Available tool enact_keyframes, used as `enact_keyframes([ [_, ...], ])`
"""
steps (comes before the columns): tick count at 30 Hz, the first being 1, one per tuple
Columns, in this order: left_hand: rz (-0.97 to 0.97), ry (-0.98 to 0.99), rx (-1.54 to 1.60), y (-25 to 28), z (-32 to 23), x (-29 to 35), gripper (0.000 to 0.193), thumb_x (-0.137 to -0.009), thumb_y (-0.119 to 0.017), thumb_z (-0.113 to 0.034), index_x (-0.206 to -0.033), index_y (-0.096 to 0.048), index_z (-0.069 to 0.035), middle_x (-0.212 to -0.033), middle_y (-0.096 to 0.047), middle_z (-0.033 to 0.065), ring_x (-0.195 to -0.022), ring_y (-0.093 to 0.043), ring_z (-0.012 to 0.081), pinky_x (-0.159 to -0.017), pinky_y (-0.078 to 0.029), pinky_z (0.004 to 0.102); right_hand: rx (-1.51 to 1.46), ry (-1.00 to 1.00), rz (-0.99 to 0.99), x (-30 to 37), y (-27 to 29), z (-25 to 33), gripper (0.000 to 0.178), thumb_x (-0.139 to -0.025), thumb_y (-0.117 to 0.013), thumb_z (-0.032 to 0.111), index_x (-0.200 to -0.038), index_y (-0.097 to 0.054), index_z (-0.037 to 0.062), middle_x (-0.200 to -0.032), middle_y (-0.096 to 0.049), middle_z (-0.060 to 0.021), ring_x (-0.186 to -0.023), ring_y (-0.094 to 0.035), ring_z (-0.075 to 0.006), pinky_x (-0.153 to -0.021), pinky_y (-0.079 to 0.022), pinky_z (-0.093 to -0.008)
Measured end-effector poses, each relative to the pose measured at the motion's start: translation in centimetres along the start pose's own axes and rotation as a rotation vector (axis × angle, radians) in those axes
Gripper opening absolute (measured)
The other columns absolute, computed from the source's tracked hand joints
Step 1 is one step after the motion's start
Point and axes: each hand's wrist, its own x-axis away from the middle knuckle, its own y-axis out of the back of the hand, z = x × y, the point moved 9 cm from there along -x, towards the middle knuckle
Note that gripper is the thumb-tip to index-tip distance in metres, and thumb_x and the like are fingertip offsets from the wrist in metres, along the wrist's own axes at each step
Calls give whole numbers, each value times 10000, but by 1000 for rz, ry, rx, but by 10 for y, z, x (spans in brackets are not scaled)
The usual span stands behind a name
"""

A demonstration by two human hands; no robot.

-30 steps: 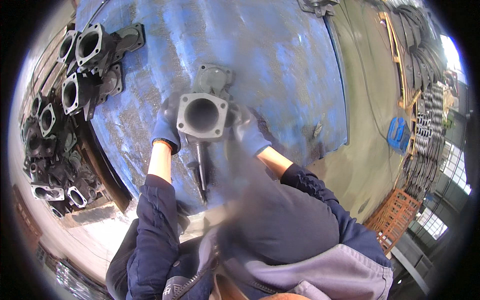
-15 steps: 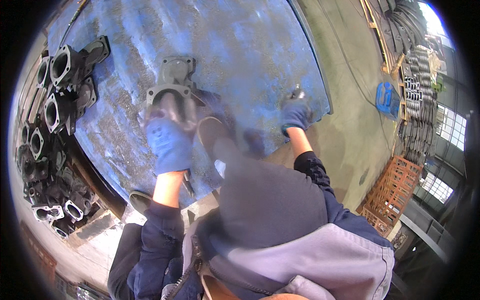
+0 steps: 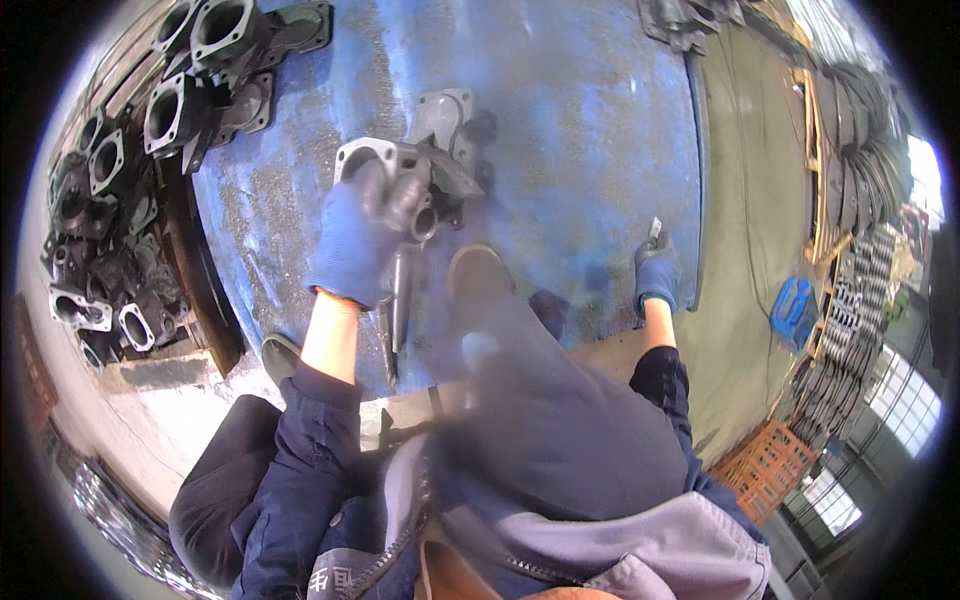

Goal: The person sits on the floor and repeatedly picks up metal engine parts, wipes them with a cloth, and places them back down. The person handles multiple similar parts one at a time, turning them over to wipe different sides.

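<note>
- Head view: the left hand [image 3: 362,240], in a blue glove, is closed over a grey metal casting [image 3: 400,172] with a square flange and a round pipe stub; the fingers wrap its near side.
- The casting rests on the blue desk [image 3: 580,130] (a worn, scuffed sheet surface), roughly at the middle of its near half, and touches a second grey casting [image 3: 450,115] just behind it.
- A slim dark metal tool [image 3: 398,305] lies just below the left hand, pointing toward the person's body, beside the left forearm.
- The right hand [image 3: 657,272], also blue-gloved, is well apart from the left, at the right edge of the desk; it is curled around a small pale object [image 3: 655,230] that sticks up from its fist (too small to tell what it is).
- A dark shoe toe [image 3: 478,272] shows between the two hands, blurred.
- At the left edge of the desk a heap of dark castings [image 3: 110,200] with round and square openings lies stacked, some on the desk's far left corner.
- Beyond the right edge, the floor carries a blue container [image 3: 795,305] and an orange crate [image 3: 765,465], with rows of dark metal parts [image 3: 865,180] along the wall.
</note>
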Motion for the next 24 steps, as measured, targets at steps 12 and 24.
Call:
enact_keyframes([
  [12, 17, 32, 645, 53, 31, -29, 477, -861, -675, -333, -1181, -635, 18, -1043, -655, 64, -927, -618, 151, -823, -513, 296, 86, 1014, 213, 92, -5, 362, 384, -839, -644, 152, -1222, -635, 184, -985, -703, -169, -893, -677, -353, -819, -538, -438],
  [24, 40, 51, 822, 53, 59, -33, 365, -888, -610, -132, -1213, -614, 36, -1078, -672, 101, -962, -636, 141, -853, -535, 274, 525, 1173, 43, 112, -14, 389, 351, -827, -676, 247, -1173, -645, 201, -1040, -692, -71, -974, -651, -295, -921, -456, -459],
])
